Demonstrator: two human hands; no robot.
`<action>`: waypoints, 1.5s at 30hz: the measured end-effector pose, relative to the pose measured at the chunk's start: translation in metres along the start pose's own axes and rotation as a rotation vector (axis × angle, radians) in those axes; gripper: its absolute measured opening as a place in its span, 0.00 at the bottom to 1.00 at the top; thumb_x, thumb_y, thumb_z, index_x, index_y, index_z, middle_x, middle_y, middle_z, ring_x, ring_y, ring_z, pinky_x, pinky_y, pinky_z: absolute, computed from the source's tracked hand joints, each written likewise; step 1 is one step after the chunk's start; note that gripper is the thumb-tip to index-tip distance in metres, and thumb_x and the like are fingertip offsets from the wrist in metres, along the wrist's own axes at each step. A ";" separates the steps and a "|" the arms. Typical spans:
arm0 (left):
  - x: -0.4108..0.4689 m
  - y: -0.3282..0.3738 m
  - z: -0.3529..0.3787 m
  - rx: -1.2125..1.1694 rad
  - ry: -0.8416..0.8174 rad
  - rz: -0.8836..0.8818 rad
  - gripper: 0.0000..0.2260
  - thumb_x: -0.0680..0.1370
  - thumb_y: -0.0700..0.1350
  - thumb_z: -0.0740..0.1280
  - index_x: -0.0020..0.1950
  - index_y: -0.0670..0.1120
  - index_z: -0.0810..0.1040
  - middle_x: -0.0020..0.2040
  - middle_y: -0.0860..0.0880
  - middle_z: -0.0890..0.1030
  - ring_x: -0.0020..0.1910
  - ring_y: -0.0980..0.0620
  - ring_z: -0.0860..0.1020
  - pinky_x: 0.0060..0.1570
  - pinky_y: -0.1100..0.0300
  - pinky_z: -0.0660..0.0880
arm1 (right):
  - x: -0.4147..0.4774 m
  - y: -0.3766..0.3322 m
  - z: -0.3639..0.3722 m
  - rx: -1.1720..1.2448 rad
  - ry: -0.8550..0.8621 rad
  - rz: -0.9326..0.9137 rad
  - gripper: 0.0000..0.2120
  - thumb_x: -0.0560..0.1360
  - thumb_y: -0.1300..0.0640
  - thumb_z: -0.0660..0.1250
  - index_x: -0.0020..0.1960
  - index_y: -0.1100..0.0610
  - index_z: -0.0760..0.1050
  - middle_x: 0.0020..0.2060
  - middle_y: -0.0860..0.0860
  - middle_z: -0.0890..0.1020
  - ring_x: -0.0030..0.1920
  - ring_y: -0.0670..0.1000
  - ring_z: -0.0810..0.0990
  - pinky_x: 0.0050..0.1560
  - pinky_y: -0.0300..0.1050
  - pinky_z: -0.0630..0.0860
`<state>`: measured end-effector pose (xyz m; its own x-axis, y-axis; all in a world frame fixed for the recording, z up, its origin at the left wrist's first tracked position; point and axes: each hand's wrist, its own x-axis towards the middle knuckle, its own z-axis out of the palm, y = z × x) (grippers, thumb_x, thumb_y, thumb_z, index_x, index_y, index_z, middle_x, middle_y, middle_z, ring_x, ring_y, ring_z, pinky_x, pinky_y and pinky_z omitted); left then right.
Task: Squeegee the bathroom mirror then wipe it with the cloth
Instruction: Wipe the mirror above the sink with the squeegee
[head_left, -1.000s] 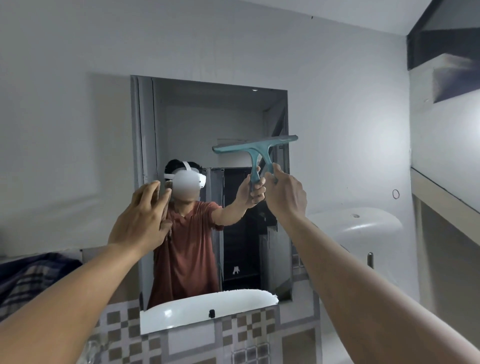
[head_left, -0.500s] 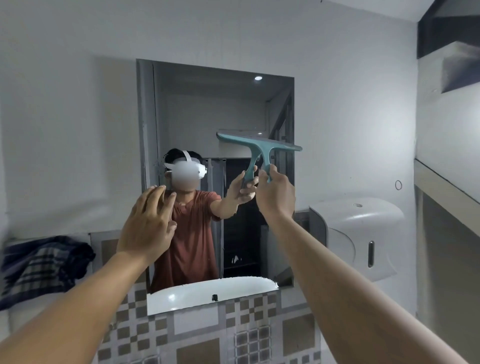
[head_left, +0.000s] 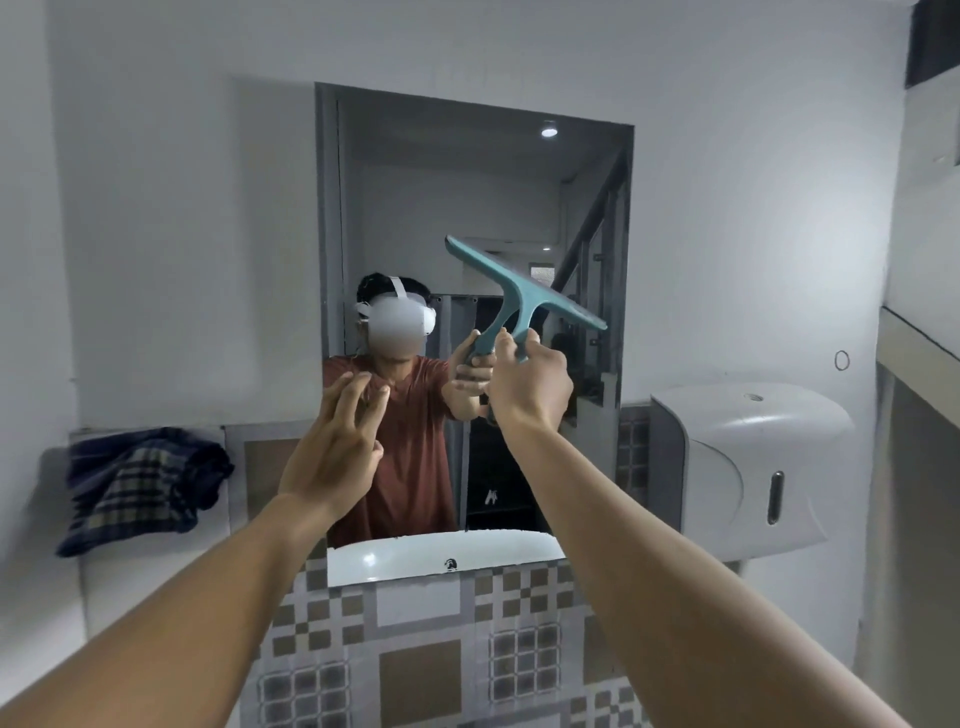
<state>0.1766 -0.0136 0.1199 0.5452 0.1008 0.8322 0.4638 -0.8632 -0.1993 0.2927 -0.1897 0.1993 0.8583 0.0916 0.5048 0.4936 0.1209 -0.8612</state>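
Note:
A tall rectangular mirror (head_left: 457, 197) hangs on the white wall straight ahead. My right hand (head_left: 532, 387) grips the handle of a teal squeegee (head_left: 519, 291), held up in front of the mirror's middle right; its blade slants down to the right. Whether the blade touches the glass I cannot tell. My left hand (head_left: 337, 452) is raised before the mirror's lower left, fingers spread, holding nothing. A dark checked cloth (head_left: 140, 483) lies bunched on the ledge to the left of the mirror.
A white wall dispenser (head_left: 743, 467) juts out right of the mirror. Below the mirror is a wall of patterned tiles (head_left: 415, 649). A person in a red shirt with a white headset is reflected in the glass. A white ledge (head_left: 919, 332) runs along the right wall.
The squeegee has tilted from nearly level to slanting down to the right. My left hand has dropped from the mirror's left edge and opened its fingers. The view has pulled back and lowered.

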 end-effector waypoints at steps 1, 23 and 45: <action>0.000 -0.001 0.000 0.002 -0.002 0.002 0.35 0.69 0.38 0.77 0.74 0.37 0.70 0.70 0.36 0.68 0.73 0.36 0.66 0.66 0.45 0.74 | -0.003 -0.002 0.000 0.019 -0.014 0.002 0.10 0.82 0.47 0.62 0.54 0.51 0.79 0.35 0.44 0.77 0.30 0.45 0.79 0.26 0.32 0.75; -0.011 -0.003 0.009 0.080 -0.021 -0.027 0.32 0.72 0.45 0.77 0.73 0.38 0.71 0.71 0.38 0.72 0.73 0.41 0.68 0.69 0.51 0.73 | -0.044 0.005 0.050 -0.079 -0.101 -0.206 0.13 0.80 0.45 0.65 0.64 0.45 0.75 0.40 0.48 0.83 0.40 0.53 0.84 0.41 0.55 0.84; -0.024 -0.012 0.015 0.067 -0.045 0.020 0.31 0.75 0.46 0.73 0.75 0.38 0.69 0.72 0.40 0.70 0.75 0.42 0.65 0.70 0.49 0.72 | 0.010 0.012 -0.024 -0.729 -0.267 -0.670 0.22 0.82 0.45 0.61 0.76 0.44 0.68 0.54 0.51 0.81 0.50 0.57 0.82 0.45 0.51 0.78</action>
<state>0.1683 0.0017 0.0940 0.5853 0.1071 0.8037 0.4973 -0.8303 -0.2515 0.3104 -0.2111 0.1929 0.3597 0.4538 0.8153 0.9017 -0.3938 -0.1786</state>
